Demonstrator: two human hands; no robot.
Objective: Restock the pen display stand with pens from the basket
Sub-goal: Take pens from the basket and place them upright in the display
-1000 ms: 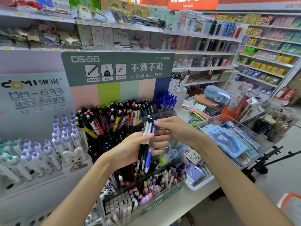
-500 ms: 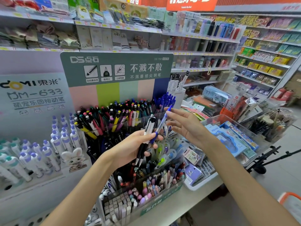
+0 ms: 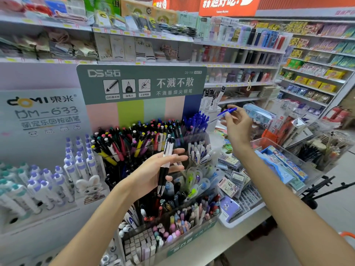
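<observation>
My left hand [image 3: 153, 172] holds two black-and-white pens [image 3: 165, 163] upright across its palm, tips down, in front of the pen display stand [image 3: 146, 85]. My right hand [image 3: 237, 124] pinches a blue pen [image 3: 224, 112] at shoulder height, just right of the stand's cluster of blue pens [image 3: 196, 121]. The stand's tiers hold many black and coloured pens [image 3: 132, 143]. A basket's orange rim [image 3: 347, 235] shows at the lower right edge.
A lilac stand of white-and-purple pens [image 3: 57, 173] is on the left. A clear box of erasers and pastel pens [image 3: 169, 229] sits in front. Clear bins of stationery [image 3: 284, 166] stand at the right, store shelves behind.
My right hand drew the blue pen out of the bundle in my left hand and lifted it up and to the right, beside the blue pens. Two pens stay in my left hand.
</observation>
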